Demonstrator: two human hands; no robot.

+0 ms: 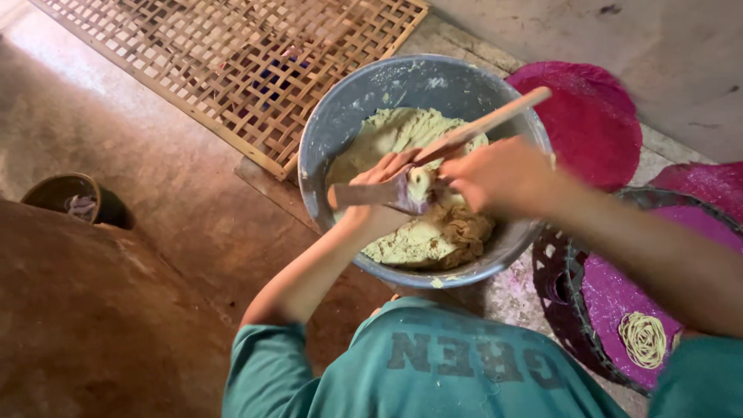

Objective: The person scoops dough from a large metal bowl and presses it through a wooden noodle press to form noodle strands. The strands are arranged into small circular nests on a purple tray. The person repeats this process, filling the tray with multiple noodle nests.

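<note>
Lattice (pixel 232 54): bamboo, laid flat on the floor beyond the basin.
Basin (pixel 340 116): grey metal, filled with pale dough (pixel 395 131).
Spatula (pixel 484 124): wooden, clamped in the right hand (pixel 499 174).
Scraper (pixel 375 193): gripped tight by the left hand (pixel 383 190), over the dough.

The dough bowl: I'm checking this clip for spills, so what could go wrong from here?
The grey bowl sits on the bare floor, so dough scraped off the wooden stick by the left hand could drop over the rim. The right hand grips the stick mid-shaft and may slip.
</note>
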